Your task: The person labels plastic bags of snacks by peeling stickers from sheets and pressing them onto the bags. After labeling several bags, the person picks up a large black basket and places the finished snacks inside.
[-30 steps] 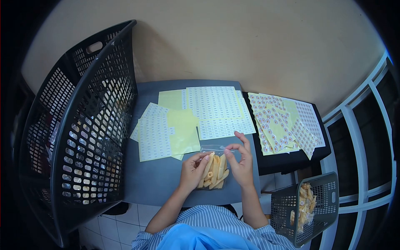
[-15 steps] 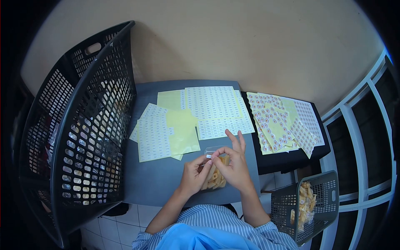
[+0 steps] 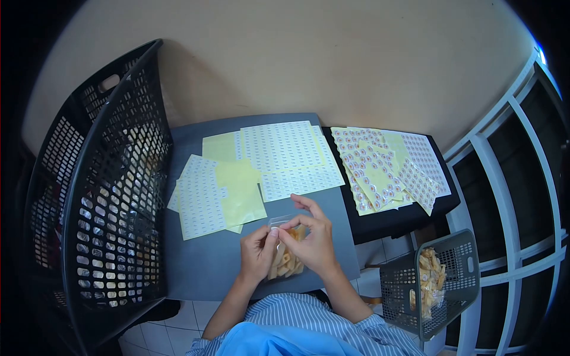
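A clear plastic bag of pale tube-shaped snacks (image 3: 287,264) lies at the front of the grey table, between my hands. My left hand (image 3: 257,252) is closed, thumb and index finger pinching the bag near its top. My right hand (image 3: 313,240) also pinches there with thumb and index finger, its other fingers stretched away. Where the fingertips meet, a tiny white label shows on the bag; the fingers partly hide it. Just beyond are sheets of small white labels (image 3: 199,199) with yellow backing.
On the left stands a tall dark basket (image 3: 113,196) with packed bags inside. More label sheets (image 3: 291,145) lie at the back of the grey table (image 3: 202,261). Round red-and-white sticker sheets (image 3: 380,172) cover a black side table. Low on the right, a grey basket (image 3: 398,296) holds bagged snacks.
The whole view has shifted, so most things appear further left. Both hands stay pinched at the bag's top, and the white label is now more covered by the fingertips.
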`<move>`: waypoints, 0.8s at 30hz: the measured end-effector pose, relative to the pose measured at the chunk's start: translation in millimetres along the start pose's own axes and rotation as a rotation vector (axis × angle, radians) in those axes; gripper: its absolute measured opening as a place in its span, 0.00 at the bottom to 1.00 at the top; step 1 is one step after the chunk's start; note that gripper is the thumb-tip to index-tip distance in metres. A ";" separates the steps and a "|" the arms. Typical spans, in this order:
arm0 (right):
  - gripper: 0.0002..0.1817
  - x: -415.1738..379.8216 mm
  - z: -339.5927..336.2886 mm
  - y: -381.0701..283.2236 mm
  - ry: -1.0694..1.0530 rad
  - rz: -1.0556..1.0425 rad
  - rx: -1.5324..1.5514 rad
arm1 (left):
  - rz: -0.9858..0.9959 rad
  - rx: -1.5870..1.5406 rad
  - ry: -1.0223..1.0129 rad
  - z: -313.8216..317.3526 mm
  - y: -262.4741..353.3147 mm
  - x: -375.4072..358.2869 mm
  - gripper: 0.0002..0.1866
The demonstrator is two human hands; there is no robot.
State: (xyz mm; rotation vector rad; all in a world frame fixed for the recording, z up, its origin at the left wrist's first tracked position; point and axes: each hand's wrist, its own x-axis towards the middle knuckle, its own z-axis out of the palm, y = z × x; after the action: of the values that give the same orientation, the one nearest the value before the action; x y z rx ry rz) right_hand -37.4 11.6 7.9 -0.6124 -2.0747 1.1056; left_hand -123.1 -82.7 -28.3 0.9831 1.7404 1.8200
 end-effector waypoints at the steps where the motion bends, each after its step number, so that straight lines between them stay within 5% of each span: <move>1: 0.09 -0.4 -1.4 0.8 0.008 0.017 0.045 | 0.000 -0.002 -0.008 3.1 -0.4 -0.1 0.10; 9: 0.16 -0.8 -41.5 69.2 0.239 0.154 0.193 | -0.140 -0.156 0.042 13.4 -16.6 2.7 0.08; 11: 0.16 3.3 -67.2 122.3 0.457 0.322 0.102 | -0.144 -0.178 0.066 12.5 -17.6 3.5 0.06; 13: 0.18 3.6 -95.8 162.0 0.529 0.253 -0.423 | -0.185 -0.176 0.078 10.7 -21.6 3.9 0.06; 16: 0.19 4.8 -118.8 191.9 0.476 0.181 -0.731 | -0.204 -0.092 0.059 7.6 -25.7 5.6 0.09; 24: 0.17 10.8 -125.3 215.1 0.413 0.212 -0.745 | -0.216 0.062 0.095 2.9 -40.1 8.5 0.13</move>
State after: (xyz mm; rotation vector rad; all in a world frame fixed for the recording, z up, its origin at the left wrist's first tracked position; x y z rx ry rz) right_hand 68.1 196.6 -121.3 -1.3159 -2.0348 0.2232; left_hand -132.9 -70.0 -66.1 0.7106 1.8892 1.7090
